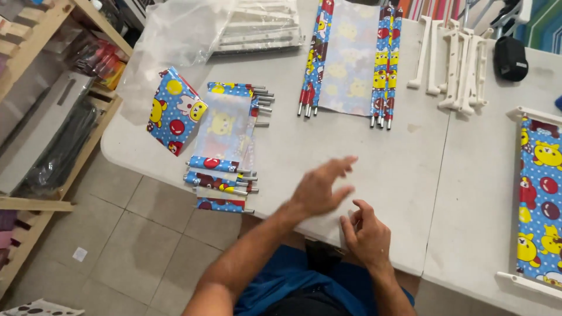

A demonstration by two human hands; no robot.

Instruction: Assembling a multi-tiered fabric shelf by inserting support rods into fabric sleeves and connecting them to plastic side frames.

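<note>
Left hand: your left hand hovers over bare tabletop, palm down, fingers spread and empty; it is blurred, so slow it before it lands on anything.
Right hand: your right hand rests at the near edge of the tabletop, fingers curled inward; I cannot tell whether it pinches something small or nothing at all.
Nearest stack: the printed fabric sleeves with metal rods lie to the left of your left hand, near it but not touching, close to the tabletop's near edge.
Grip advice: the rod ends stick out on the right side of that stack, so it looks best to take a piece by the rods rather than the loose cloth, which would likely sag and slide.
Edge risk: the lowest rods sit right at the rim above the tiled floor; lift them up, don't drag them toward you.
Folded piece: one folded fabric panel lies just beside the stack's upper left, partly under a clear plastic bag.
Spread panel: a second fabric panel with rods lies flat farther back, well apart from both hands.
White parts: the white plastic frame pieces lie at the far right, next to a black pouch.
Right side: a framed fabric panel lies at the right margin; keep your right elbow off it.
</note>
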